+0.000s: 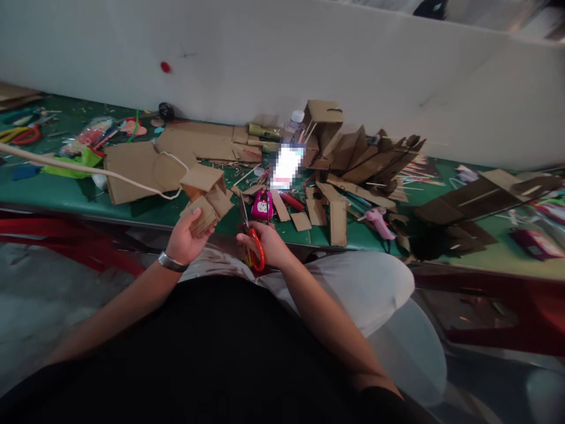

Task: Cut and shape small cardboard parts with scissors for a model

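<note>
Between the thumb and fingers of my left hand (190, 235) is a small folded cardboard box (205, 197), lifted at the table's front edge with its flaps standing at angles. My right hand (267, 244) grips a pair of scissors (253, 247) with red and yellow handles. The blades point up and away from me, a short way right of the box and apart from it. Just beyond the scissors lies a magenta power socket (262, 205). Cut cardboard pieces (338, 222) lie to the right of it.
On the green table (79, 197) are a cardboard sheet (132, 171), a clear bottle (295, 126), a lit phone (286, 168) and a pink glue gun (378, 222). A pale cable (97, 171) crosses the left side. Larger cardboard constructions (379, 156) stand at the back right.
</note>
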`<state>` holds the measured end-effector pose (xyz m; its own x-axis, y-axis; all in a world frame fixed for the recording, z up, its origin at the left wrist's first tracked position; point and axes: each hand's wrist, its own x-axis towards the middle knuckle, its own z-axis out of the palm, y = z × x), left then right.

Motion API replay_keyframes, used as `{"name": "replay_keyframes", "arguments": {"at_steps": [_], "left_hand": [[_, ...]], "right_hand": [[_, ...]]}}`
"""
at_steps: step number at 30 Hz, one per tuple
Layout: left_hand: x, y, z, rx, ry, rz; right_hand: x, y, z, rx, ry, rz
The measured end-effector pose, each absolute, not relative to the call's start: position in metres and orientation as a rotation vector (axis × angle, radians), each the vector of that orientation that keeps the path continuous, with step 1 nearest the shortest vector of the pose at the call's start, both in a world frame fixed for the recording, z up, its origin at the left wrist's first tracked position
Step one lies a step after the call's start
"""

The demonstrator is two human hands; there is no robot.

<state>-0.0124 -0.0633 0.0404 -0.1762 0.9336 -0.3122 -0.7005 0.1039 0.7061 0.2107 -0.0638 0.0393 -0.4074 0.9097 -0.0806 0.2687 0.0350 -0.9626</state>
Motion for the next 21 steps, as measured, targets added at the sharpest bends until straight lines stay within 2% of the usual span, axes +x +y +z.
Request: {"name": "replay_keyframes", "arguments": {"at_steps": [3,9,14,17,21], "left_hand": [[-0.011,-0.064,0.038,0.388,0.927,1.502],[-0.009,-0.063,0.025,0.429,1.020,1.448],[-0.006,-0.057,0.014,0.469,1.069,1.414],[-0.005,-0.048,0.015,0.509,1.052,1.418],[-0.005,-0.033,0.021,0.550,1.030,1.408]], "right_hand": [[0.211,-0.060,0.030,-1.236,-1.762,1.275],[0.213,-0.062,0.013,-1.103,-1.451,1.489],[0.211,-0.078,-0.009,-1.151,-1.437,1.513],[0.205,-0.089,-0.022,-1.168,-1.433,1.500],[0.193,-0.100,-0.033,-1.108,-1.255,1.642]]}}
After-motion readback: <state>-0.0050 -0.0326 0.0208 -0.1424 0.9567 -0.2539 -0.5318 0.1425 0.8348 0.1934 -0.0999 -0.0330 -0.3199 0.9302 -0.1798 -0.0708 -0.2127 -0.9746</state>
